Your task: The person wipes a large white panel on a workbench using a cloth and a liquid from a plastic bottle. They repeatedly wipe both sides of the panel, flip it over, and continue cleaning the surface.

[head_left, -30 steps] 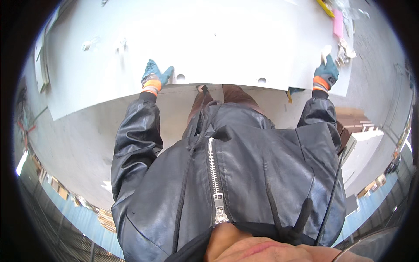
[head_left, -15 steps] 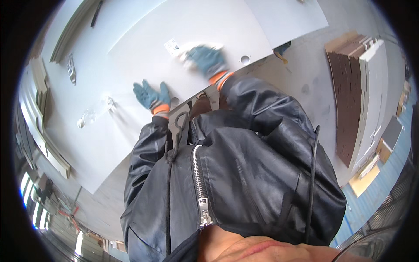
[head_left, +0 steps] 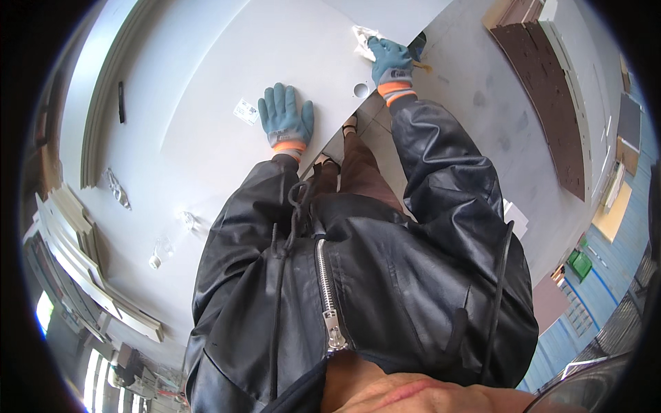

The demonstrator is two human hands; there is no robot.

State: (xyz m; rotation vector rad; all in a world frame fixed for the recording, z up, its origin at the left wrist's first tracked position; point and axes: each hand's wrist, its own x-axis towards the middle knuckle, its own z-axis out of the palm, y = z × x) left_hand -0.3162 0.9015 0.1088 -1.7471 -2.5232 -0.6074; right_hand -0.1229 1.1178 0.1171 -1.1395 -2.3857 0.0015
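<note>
A large white panel point(head_left: 213, 82) lies in front of me. My left hand point(head_left: 284, 117), in a teal work glove with an orange cuff, rests flat on it with fingers spread, beside a small printed label point(head_left: 246, 111). At the panel's right edge my right hand point(head_left: 391, 60), gloved alike, is closed on a crumpled white cloth point(head_left: 363, 40). The cloth touches the panel, and part of it is hidden under the fingers. Between the hands, near the panel's edge, is a round hole point(head_left: 361, 90).
Stacked brown and white boards point(head_left: 544, 110) stand at right. To the left lie long pale strips point(head_left: 91, 138), a black pen-like stick point(head_left: 121, 102), crumpled clear wrapping point(head_left: 117, 188), a clear plastic bottle point(head_left: 161, 252) and a crumpled white scrap point(head_left: 187, 220).
My right hand has carried the cloth away from beside the label, past the hole, to the panel's right edge. My left hand has shifted along the panel to beside the label.
</note>
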